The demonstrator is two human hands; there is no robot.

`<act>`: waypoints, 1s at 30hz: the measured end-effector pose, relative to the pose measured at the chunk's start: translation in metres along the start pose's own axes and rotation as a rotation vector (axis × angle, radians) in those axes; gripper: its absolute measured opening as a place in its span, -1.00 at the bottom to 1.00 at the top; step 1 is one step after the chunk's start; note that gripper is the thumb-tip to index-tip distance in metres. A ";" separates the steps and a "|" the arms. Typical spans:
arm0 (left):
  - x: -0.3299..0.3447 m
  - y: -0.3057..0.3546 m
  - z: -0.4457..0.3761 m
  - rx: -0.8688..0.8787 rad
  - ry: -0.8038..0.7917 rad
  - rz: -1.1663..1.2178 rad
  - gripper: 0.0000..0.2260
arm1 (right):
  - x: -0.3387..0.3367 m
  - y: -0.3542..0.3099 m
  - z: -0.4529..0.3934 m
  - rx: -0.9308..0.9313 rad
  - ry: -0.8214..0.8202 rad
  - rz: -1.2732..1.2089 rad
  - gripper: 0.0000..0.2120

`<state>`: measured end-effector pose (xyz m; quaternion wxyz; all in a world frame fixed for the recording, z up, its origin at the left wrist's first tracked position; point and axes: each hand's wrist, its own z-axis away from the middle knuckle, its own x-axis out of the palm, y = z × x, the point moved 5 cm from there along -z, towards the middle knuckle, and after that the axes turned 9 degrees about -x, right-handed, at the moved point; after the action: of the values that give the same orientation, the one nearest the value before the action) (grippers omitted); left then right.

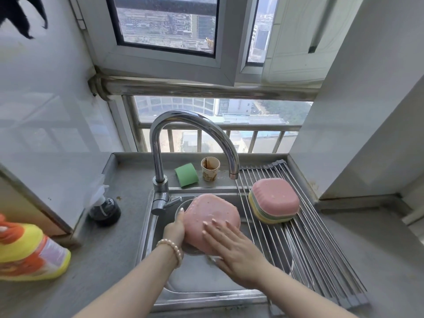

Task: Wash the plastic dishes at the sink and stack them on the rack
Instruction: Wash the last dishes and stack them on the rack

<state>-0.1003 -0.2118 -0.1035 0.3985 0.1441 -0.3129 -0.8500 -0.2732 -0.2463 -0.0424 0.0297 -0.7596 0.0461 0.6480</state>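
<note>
Landmark = faucet (pixel 195 143), chrome gooseneck at back-left rim of sink (pixel 206 292).

Pink dish (pixel 211 222) upside down over the sink basin, just below and in front of faucet spout, base facing cam, wet w/ small specks. Left hand (pixel 175 230), grip closed on dish's left edge: thumb over the rim, fingers hidden behind. Pearl bracelet (pixel 171 249) on that wrist. Right hand (pixel 231 249) flat on dish base, fingers straight and spread, pressing, not curled round anything, so grip open. Clear round dish (pixel 183 210) partly visible behind/under the pink one, in the basin; can't tell if touching.

Rack (pixel 309 237), roll-up steel rods, spans sink's right part, right of faucet. On it, just right of spout: stack of dishes (pixel 274 200) upside down, pink on top, yellow and green edges below, nested.

Behind the sink on the ledge, between faucet base and spout: green sponge (pixel 186 175) curled, stained paper cup (pixel 210 169) upright just right of it, apart.

Left of faucet on tabletop (pixel 110 260): dark round bottle w/ white pump top (pixel 104 208); further left at frame edge a yellow/orange detergent bottle (pixel 27 251) lying on its side.

Can't tell whether water is running from the spout.
</note>
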 end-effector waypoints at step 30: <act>0.024 0.017 0.015 0.185 -0.041 -0.351 -0.54 | -0.011 0.086 -0.050 1.041 -0.085 -0.538 -0.69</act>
<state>-0.1135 -0.2321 -0.0809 0.2225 0.2150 -0.3678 -0.8769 -0.2349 -0.3368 -0.0222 0.5641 -0.6034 0.1625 0.5396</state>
